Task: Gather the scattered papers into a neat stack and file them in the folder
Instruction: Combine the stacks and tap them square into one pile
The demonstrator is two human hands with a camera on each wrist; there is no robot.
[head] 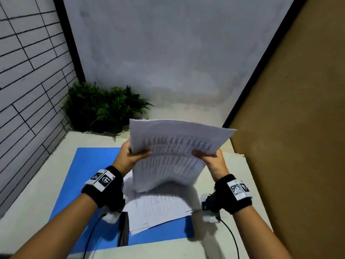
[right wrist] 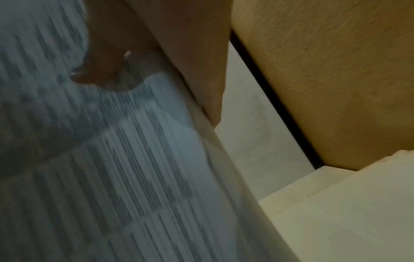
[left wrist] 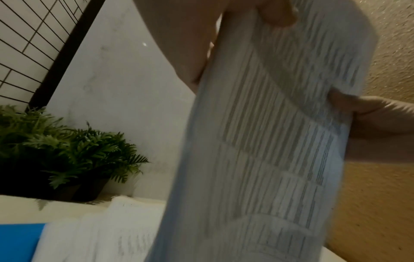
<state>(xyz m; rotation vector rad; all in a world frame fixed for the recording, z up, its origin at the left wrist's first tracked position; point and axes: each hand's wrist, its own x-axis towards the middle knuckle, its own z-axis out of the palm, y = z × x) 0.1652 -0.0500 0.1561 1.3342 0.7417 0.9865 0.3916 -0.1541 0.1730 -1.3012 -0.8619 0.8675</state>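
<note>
Grey wall panels and a tan textured wall enclosed a pale counter (head: 46,176), with a leafy green plant (head: 100,107) in the far corner, well beyond the hands. Both hands held one bundle of printed papers (head: 171,156) upright above the counter. The left hand (head: 130,156) made its grip on the bundle's left edge, thumb across the front sheet; the right hand (head: 212,159) pinched the right edge the same way, its thumb (right wrist: 100,70) pressed onto the print. Directly below both grips, more loose sheets (head: 158,208) lay fanned unevenly on an open blue folder (head: 87,172), which lay flat on the counter. A dark clip or spine strip (head: 123,228) sat near the folder's front edge, below the left grip.

The step in hand looked like gathering and squaring: part of the pile was lifted, the rest not yet collected. The next move probably called for tapping the held bundle's lower edge to level it, then joining it with the sheets beneath before filing everything inside the folder.
</note>
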